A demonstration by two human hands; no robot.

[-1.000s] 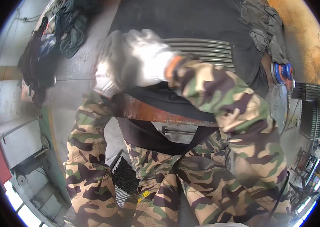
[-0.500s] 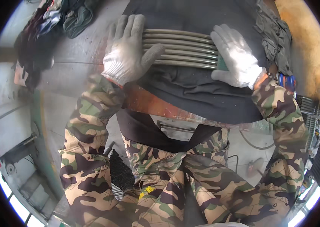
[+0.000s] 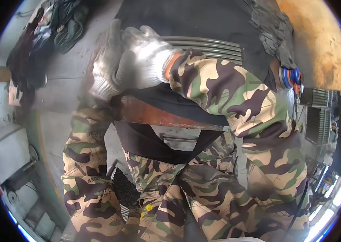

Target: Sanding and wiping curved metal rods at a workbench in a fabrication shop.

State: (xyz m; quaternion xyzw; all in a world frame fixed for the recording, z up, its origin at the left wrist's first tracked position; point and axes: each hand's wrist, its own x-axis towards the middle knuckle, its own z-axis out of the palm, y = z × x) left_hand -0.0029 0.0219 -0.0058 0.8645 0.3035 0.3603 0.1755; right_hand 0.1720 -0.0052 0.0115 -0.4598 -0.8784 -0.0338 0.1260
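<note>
Several slim metal rods (image 3: pixel 215 45) lie side by side on a black cloth (image 3: pixel 186 18) spread over the table. My gloved left hand (image 3: pixel 108 62) is turned on edge near their left ends, its fingers stretched out together. Beside it, my gloved right hand (image 3: pixel 148 54) has reached across, so my right forearm covers part of the rods. The right fingertips point away from me and look bent over. What they touch, and the left ends of the rods, are hidden behind the gloves.
Crumpled dark cloth (image 3: pixel 273 34) lies at the right, near a blue and red round tool (image 3: pixel 289 77) and a tan board (image 3: pixel 313 44). Dark garments (image 3: pixel 71 26) are piled at the far left. Racks of metal bars (image 3: pixel 317 123) stand at the lower right.
My right hand has left the right ends of the rods and crossed leftward to beside my left hand. The left hand has turned on edge and shifted slightly left; the view has shifted too.
</note>
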